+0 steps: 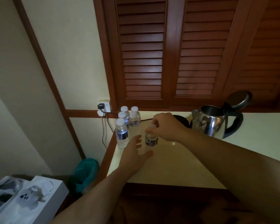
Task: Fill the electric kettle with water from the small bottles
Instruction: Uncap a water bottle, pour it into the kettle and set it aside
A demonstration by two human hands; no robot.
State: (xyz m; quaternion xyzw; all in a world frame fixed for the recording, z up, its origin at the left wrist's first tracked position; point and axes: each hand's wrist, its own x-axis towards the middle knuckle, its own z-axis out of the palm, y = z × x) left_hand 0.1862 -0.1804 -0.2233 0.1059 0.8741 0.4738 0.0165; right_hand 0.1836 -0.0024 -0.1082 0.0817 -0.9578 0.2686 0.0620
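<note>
A steel electric kettle [212, 122] with a black handle stands at the back right of the cream table [176, 167], its lid flipped open. One small water bottle [151, 141] stands upright in the middle of the table. My right hand [166, 126] pinches its white cap from above. My left hand [136, 155] is spread around the bottle's lower left side, fingers relaxed, close to it or touching it. Several more capped small bottles [121, 135] stand clustered at the table's back left corner.
The kettle's black base [182, 120] lies behind my right hand, its cord running to a wall socket [104, 107] at the left. Louvered wooden doors rise behind the table. A teal shoe [86, 172] and white boxes [27, 196] sit on the floor at left.
</note>
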